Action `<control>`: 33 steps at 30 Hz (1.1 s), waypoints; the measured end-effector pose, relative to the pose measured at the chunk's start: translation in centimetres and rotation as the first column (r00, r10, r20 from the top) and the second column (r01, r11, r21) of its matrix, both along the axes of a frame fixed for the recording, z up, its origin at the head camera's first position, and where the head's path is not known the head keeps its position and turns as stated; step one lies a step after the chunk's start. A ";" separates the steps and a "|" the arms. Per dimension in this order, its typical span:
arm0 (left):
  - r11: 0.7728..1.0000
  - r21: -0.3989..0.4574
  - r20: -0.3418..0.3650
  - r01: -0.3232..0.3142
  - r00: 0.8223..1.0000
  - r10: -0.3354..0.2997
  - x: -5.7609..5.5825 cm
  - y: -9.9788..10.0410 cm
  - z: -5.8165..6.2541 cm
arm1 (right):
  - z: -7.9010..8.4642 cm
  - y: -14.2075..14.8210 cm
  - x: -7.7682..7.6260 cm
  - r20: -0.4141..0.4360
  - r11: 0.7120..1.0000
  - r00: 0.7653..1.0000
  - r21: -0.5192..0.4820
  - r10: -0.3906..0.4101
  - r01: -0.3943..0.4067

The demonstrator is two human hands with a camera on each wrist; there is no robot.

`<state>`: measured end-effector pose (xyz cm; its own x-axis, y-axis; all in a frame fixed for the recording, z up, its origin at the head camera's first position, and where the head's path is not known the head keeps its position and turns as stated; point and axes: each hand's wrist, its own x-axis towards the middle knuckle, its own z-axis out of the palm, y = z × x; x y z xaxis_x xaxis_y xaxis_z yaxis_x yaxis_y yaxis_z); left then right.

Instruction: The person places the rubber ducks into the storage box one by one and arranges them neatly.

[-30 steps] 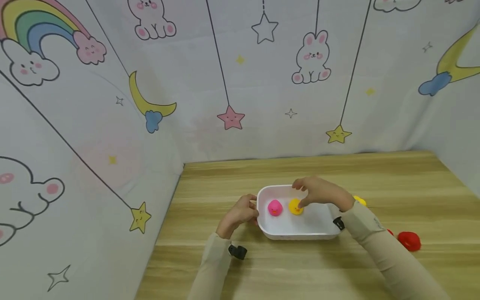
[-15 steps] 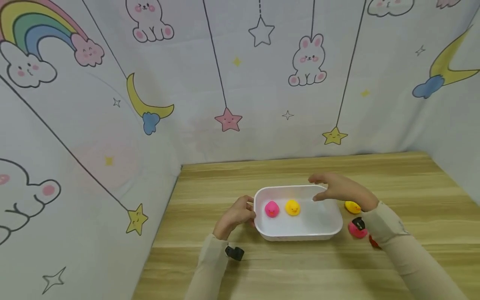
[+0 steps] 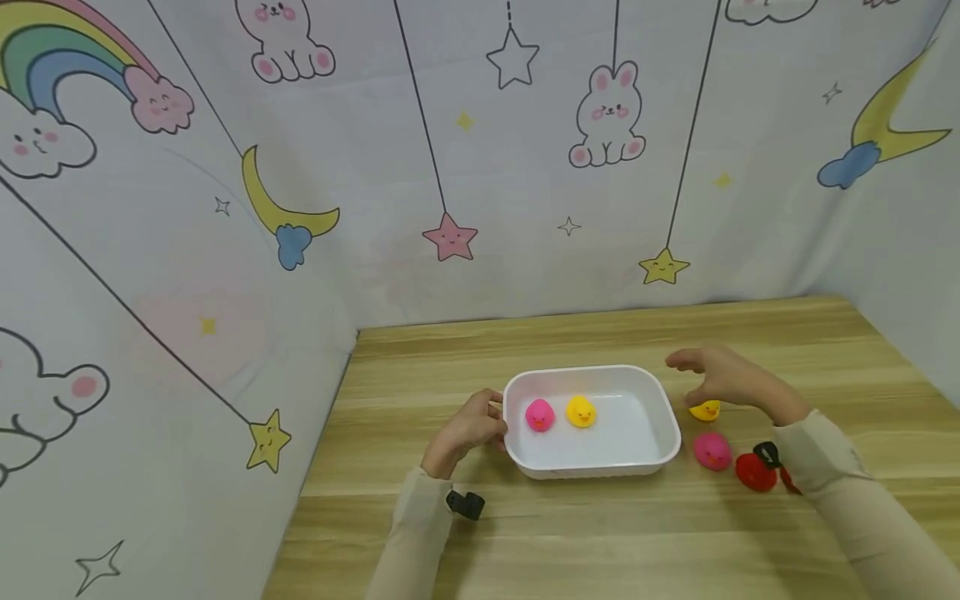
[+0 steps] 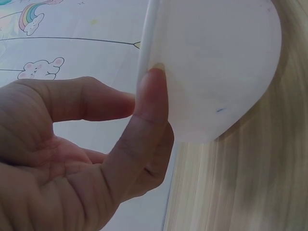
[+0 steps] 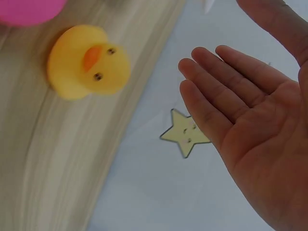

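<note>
A white plastic tub (image 3: pixel 630 429) stands on the table, holding a pink rubber duck (image 3: pixel 540 415) and a yellow rubber duck (image 3: pixel 581 412) side by side in its left half. My left hand (image 3: pixel 468 429) grips the tub's left end; the left wrist view shows a fingertip on the outer wall and another finger at the rim. To the right of the tub, my right hand (image 3: pixel 727 383) hovers with fingers extended and nothing in it. Below it sits another yellow duck (image 5: pixel 89 62), partly covered by the hand in the head view.
Right of the tub, a second pink duck (image 3: pixel 712 451) sits in front of the yellow one. Red toys (image 3: pixel 755 472) lie farther right, partly behind the right wrist's camera and sleeve. Patterned white cloth (image 3: pixel 525 183) hangs behind and beside the wooden table (image 3: pixel 570 533).
My right hand has let go of the yellow duck inside the tub and moved right, out past the tub's end to above the other yellow duck. The left hand keeps its grip on the tub.
</note>
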<state>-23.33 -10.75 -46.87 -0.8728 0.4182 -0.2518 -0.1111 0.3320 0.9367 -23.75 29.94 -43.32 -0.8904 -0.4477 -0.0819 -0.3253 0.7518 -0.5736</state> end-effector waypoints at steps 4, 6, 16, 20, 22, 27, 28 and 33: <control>1.000 0.000 -0.003 0.001 1.000 -0.001 0.0 0.0 0.0 | -0.8 1.4 0.1 0.009 1.000 1.000 0.021 -0.018 0.018; 1.000 0.001 -0.005 0.001 1.000 -0.001 0.0 0.0 0.0 | -1.2 1.9 0.2 0.015 0.999 0.999 0.031 -0.029 0.028; 1.000 0.005 0.018 0.003 1.000 -0.003 -0.1 -0.1 0.1 | -3.7 3.3 0.6 0.064 0.997 0.996 0.056 -0.064 0.061; 1.000 0.007 0.023 0.006 1.000 -0.007 -0.1 0.0 -0.1 | -4.3 3.5 0.7 0.017 0.995 0.998 0.089 -0.054 0.053; 1.000 0.006 0.023 0.006 1.000 -0.007 -0.2 0.0 -0.1 | -4.5 3.6 0.8 -0.015 0.994 0.999 0.099 -0.043 0.044; 1.000 0.006 0.017 0.010 1.000 -0.010 -0.2 0.0 -0.2 | -4.9 3.8 0.8 -0.057 0.994 0.998 0.104 -0.031 0.037; 1.000 0.004 0.016 0.011 1.000 -0.011 -0.2 0.0 -0.1 | -5.0 3.9 0.8 -0.058 0.994 0.998 0.103 -0.033 0.038; 1.000 -0.001 0.020 0.010 1.000 -0.010 -0.2 -0.1 -0.1 | -5.1 4.0 0.8 -0.050 0.994 0.998 0.092 -0.049 0.053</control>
<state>-23.57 -10.83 -46.98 -0.8636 0.4263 -0.2692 -0.1264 0.3339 0.9341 -22.93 33.94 -48.38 -0.9157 -0.3942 -0.0783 -0.3104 0.8176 -0.4850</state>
